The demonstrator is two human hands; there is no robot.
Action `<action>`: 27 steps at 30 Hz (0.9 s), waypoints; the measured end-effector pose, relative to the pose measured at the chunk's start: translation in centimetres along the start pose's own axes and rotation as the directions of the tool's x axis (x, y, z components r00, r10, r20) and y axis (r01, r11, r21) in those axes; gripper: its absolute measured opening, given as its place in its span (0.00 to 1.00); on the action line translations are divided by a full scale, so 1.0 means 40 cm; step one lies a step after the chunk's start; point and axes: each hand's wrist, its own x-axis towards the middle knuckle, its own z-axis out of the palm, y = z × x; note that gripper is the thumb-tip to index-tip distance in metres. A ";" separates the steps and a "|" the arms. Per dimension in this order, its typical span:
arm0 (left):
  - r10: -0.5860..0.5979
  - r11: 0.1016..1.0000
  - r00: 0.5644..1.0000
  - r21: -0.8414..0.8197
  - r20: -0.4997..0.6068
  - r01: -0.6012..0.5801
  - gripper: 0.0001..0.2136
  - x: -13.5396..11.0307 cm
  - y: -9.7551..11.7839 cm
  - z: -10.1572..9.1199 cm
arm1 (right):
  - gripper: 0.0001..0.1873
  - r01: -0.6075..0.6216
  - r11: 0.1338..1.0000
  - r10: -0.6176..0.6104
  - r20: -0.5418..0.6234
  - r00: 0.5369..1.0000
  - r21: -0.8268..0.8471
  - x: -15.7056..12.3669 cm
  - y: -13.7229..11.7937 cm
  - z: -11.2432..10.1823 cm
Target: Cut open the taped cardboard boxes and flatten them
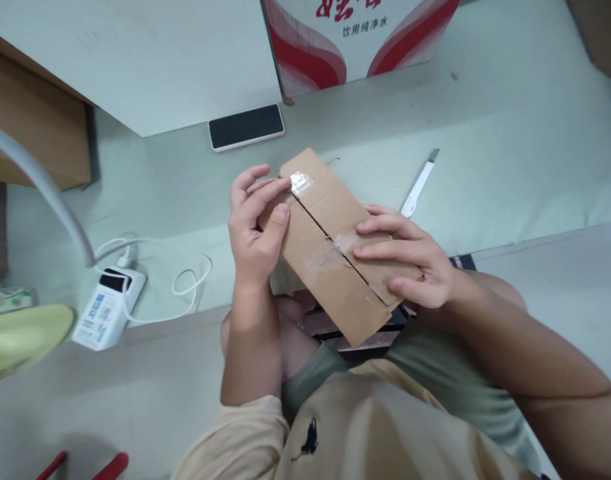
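One taped cardboard box (325, 260) was clamped between the left hand (253, 227), at its far-left end, and the right hand (420, 263), on its near-right part, over the table's (495, 160) near edge, long axis slanting far-left to near-right.

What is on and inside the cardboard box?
On the box: clear tape, the left hand and the right hand. The inside is covered; only a dark slit shows.

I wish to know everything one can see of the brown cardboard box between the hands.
The box is oblong, plain brown, apparently cardboard. A dark lengthwise seam parts two folded-down flaps; shiny clear tape sits near the far end and around the middle. It slants over the tabletop's edge, left hand touching the far end, right hand the near.
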 end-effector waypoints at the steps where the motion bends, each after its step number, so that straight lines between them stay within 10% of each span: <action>1: -0.002 1.000 1.000 0.000 0.008 0.002 0.18 0.000 0.002 0.000 | 0.26 -0.001 1.000 0.001 0.003 1.000 0.000 0.000 0.000 -0.001; 27: -0.115 0.993 0.989 -0.034 -0.088 0.113 0.16 -0.002 0.000 0.007 | 0.37 -0.068 0.996 0.070 -0.036 0.997 0.065 -0.012 -0.002 0.001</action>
